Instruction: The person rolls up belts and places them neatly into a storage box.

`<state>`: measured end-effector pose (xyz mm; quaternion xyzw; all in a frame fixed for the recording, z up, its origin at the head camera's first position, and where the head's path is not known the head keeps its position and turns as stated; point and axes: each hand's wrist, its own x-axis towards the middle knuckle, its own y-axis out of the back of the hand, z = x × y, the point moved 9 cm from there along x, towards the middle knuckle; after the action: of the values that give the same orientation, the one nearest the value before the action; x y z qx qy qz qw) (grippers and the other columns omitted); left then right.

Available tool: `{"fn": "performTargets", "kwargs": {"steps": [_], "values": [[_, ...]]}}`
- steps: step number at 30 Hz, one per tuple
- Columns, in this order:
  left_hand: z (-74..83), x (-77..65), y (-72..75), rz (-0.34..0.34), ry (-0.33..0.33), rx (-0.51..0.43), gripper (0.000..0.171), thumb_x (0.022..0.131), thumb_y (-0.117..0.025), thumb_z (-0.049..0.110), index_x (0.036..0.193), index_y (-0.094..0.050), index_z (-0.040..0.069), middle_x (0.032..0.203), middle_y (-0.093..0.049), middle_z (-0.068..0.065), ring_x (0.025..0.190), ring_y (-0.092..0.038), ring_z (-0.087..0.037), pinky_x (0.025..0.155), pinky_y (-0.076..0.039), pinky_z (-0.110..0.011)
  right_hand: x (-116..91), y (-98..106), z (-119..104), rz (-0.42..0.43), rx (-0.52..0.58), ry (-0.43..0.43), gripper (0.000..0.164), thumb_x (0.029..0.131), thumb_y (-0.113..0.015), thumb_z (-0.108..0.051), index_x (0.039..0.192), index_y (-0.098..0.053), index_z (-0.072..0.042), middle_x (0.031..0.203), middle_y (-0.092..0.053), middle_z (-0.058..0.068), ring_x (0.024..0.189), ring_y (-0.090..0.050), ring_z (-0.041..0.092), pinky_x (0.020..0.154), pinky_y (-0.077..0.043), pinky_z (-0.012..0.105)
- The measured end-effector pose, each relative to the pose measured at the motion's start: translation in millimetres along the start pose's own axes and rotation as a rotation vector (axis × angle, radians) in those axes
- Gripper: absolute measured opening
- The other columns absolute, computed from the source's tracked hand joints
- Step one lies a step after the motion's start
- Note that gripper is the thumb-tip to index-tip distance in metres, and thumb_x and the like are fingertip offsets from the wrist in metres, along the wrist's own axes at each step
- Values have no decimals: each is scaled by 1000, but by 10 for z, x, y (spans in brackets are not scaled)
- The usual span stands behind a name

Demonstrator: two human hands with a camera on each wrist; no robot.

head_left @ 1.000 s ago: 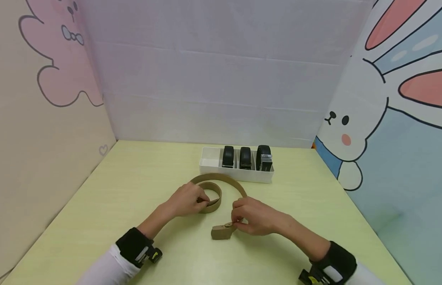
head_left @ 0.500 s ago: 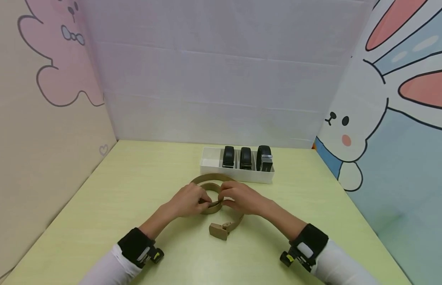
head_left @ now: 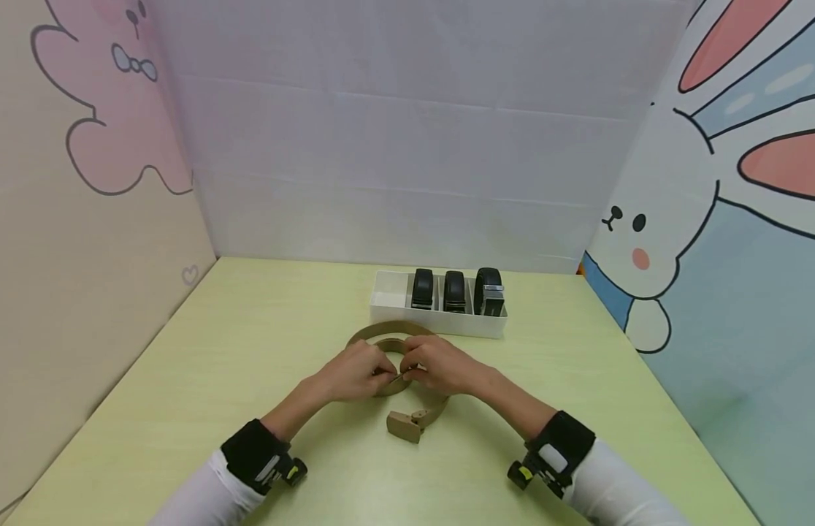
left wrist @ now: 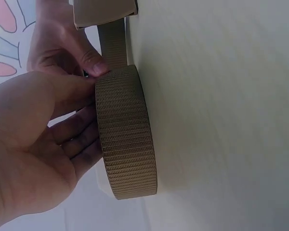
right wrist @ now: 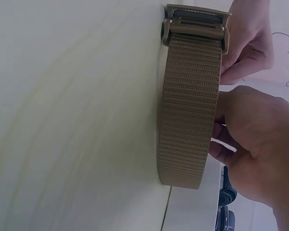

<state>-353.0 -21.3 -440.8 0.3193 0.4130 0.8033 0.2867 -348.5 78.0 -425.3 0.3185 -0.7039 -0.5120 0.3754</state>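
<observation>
A tan webbing belt stands on its edge on the table, wound into a small inner coil with a wider outer loop around it. Its tan buckle lies at the free outer end, nearer the person. My left hand pinches the coil at its front between thumb and fingers. Right beside it, my right hand pinches the same coil, the fingertips of both hands close together. In the left wrist view the ribbed coil shows with fingers inside it. The outer strap partly hides the fingertips in the right wrist view.
Behind the belt stands a white divided box. Rolled black belts sit in three of its compartments, and the leftmost one holds nothing. A white backdrop and printed side walls enclose the pale yellow table.
My right hand has left the strap near the buckle and moved up-left to the inner coil, meeting the left hand. My left hand has shifted slightly right. The buckle has turned a little.
</observation>
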Motion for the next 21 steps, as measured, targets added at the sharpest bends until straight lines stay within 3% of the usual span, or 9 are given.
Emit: {"fn": "performTargets", "kwargs": {"steps": [3,5,8,11,14,18,21], "values": [[120,-21,23,49,-18,68,19,105,-73,3,92,-86,9,72,-66,8,65,-45,3,65,-38,-17,-2,17,26,1,-21,-10,5,100,-84,-5,102,-88,-7,95,-73,5,85,-61,13,79,-53,24],[278,-39,30,85,-65,99,14,105,-75,6,98,-87,10,84,-76,4,71,-57,-3,71,-46,-19,-12,43,56,8,-30,-22,6,100,-84,-4,101,-88,-8,94,-73,5,85,-63,15,79,-54,25],[559,-46,-52,59,-156,86,9,105,-79,13,100,-87,12,93,-81,4,81,-67,-11,79,-50,-19,-40,92,93,28,-20,-32,7,98,-86,-3,99,-88,-9,95,-75,5,88,-67,18,82,-57,29],[767,-33,-229,-49,-225,45,13,106,-81,18,93,-80,16,86,-74,11,76,-60,-4,78,-43,-13,-60,122,93,57,-2,5,7,96,-87,-3,96,-89,-9,94,-78,6,88,-70,20,83,-59,33],[865,-31,-334,-104,-244,39,28,106,-80,14,81,-68,15,73,-55,12,69,-41,4,72,-34,-9,-78,81,127,88,17,74,4,97,-88,-7,95,-89,-10,90,-78,4,84,-69,16,80,-57,29],[876,-76,-303,-121,-215,50,38,106,-76,4,74,-58,11,70,-34,9,68,-26,2,66,-25,-12,-110,85,104,97,49,99,2,95,-89,-7,96,-90,-6,84,-75,4,76,-64,12,73,-51,23],[819,-159,-232,-174,-189,59,31,106,-74,0,78,-66,9,73,-37,9,71,-29,1,67,-27,-14,-138,134,53,73,76,69,3,93,-89,-4,96,-90,-4,82,-73,6,75,-63,12,73,-51,22]]}}
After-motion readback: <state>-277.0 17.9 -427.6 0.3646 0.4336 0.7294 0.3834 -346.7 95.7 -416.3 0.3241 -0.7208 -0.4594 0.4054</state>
